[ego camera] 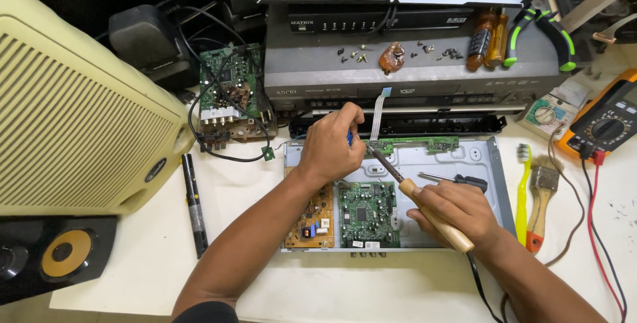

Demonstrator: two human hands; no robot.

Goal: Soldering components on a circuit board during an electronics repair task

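While the right hand grips a soldering iron, the left hand pinches something blue.

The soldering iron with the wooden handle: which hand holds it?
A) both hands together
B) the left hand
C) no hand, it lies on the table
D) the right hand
D: the right hand closes around the wooden handle of the soldering iron, whose tip points to the narrow green board, while the left hand is at that board.
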